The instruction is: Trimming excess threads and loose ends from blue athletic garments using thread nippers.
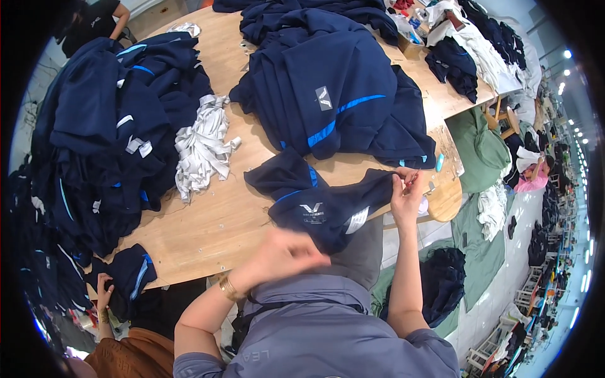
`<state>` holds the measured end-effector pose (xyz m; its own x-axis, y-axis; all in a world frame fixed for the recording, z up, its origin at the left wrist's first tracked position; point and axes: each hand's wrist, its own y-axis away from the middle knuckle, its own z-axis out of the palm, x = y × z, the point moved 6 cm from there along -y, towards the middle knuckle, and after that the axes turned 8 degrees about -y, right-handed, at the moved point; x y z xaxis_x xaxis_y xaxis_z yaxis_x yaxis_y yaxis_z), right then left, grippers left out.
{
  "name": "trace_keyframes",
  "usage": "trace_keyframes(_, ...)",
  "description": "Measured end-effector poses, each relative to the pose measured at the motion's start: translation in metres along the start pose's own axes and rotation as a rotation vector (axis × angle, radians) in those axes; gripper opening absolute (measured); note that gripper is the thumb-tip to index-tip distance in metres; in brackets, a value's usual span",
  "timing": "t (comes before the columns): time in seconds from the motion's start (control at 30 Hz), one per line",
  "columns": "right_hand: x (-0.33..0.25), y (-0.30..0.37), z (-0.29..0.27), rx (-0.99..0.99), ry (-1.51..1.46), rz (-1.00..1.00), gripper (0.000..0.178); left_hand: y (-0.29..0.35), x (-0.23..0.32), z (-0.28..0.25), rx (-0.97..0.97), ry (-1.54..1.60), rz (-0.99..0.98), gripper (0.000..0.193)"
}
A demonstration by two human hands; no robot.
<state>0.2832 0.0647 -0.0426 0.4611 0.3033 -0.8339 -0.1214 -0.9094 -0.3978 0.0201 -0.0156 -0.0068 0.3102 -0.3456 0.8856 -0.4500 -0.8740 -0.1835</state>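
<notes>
A navy garment piece (296, 214) with bright blue trim, a pale printed mark and a white label (357, 220) hangs over the near table edge toward my lap. My right hand (406, 195) is closed at its right end, with thumb and fingers pinching the navy cloth. Just in front of my body, my left hand (287, 255) is smeared by motion. Its fingers look bent, but whether they hold anything cannot be made out. Beyond the garment lies a big heap of navy garments (302, 82) with a blue stripe.
White fabric strips (205, 145) lie beside another navy pile (113, 126) on the wooden table (195, 233). A small turquoise object (439, 162) sits near the right edge. At lower left a co-worker's hand (104, 293) touches navy cloth. Green cloth (479, 148) is at right.
</notes>
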Motion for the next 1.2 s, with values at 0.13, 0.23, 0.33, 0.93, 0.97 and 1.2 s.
trace_keyframes(0.13,-0.011,0.000,0.001,0.127,-0.137,-0.082,0.023,-0.042,-0.035,-0.029,0.317,-0.225,-0.140,0.023)
trace_keyframes(0.23,-0.012,-0.003,0.002,0.204,-0.357,-0.043,0.022,-0.060,-0.057,0.005,0.021,-0.323,-0.090,0.041)
trace_keyframes(0.33,-0.018,-0.008,0.000,0.210,-0.188,-0.058,0.020,-0.063,-0.056,0.018,-0.055,-0.348,-0.026,0.036)
trace_keyframes(0.93,-0.059,-0.003,0.077,-0.080,-0.849,0.347,0.024,-0.050,-0.036,-0.012,0.060,0.151,-0.240,0.026)
trace_keyframes(0.97,-0.051,-0.006,0.064,0.015,-0.938,0.372,0.024,-0.049,-0.039,-0.011,0.028,0.313,-0.260,0.027)
trace_keyframes(1.2,0.005,-0.014,-0.059,0.646,-0.903,0.149,0.022,-0.046,-0.057,-0.016,-0.001,0.613,-0.185,0.028)
